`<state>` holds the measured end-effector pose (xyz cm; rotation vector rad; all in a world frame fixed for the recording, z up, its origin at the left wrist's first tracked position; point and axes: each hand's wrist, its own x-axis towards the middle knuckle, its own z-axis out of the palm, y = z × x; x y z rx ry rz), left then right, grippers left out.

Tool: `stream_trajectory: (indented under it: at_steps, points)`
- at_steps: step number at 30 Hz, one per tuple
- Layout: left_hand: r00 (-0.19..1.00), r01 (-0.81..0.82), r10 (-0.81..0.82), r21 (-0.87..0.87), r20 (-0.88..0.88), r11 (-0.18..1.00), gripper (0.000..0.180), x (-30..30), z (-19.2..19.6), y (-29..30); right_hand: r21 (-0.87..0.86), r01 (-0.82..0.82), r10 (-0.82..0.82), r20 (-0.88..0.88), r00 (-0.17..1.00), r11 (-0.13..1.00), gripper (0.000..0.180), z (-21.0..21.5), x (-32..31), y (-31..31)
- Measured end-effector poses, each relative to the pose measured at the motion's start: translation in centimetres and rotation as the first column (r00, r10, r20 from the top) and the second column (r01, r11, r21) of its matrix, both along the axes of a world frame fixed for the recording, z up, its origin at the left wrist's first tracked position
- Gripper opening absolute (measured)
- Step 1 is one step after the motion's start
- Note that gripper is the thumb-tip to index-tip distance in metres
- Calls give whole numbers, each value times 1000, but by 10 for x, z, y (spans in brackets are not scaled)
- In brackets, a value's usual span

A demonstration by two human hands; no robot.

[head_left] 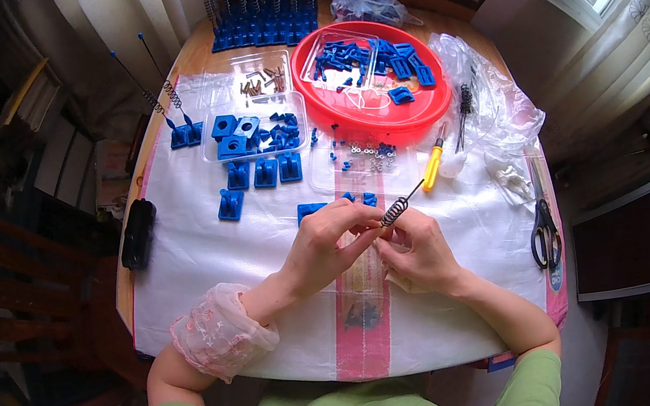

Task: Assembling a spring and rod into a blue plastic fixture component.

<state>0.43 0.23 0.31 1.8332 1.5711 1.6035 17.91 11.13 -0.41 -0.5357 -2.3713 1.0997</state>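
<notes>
Over the near middle of the table, my left hand (331, 236) and my right hand (417, 252) meet with their fingers closed. From between them a dark coil spring (395, 210) with a thin rod slants up to the right. Both hands pinch around its lower end, which the fingers hide. Just beyond my fingertips lie a flat blue plastic part (310, 211) and small blue pieces (368, 198). Farther left stand several blue square bases with upright clips (231, 205).
A clear tray (257, 153) holds blue parts; brass-coloured pieces (262, 83) fill another. The red round tray (446, 101) carries more blue parts. Nearby lie a yellow-handled screwdriver (433, 168), scissors (544, 235), a black case (138, 234) and plastic bags (501, 122). Finished-looking spring stands (261, 29) crowd the back.
</notes>
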Motion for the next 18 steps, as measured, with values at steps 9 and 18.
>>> stream_trajectory:
  at_steps: [9, 18]
  points:
    - [1000, 6, -6, 6, -18, 1000, 27, 1, 2, 1, -32, 7, -7, 12, 1000, 999, 12, 0, 3, 3]
    - [1000, 4, -3, -46, 21, 999, 27, 1, 1, 0, 72, 26, -24, -23, 999, 997, 12, -6, 2, 5]
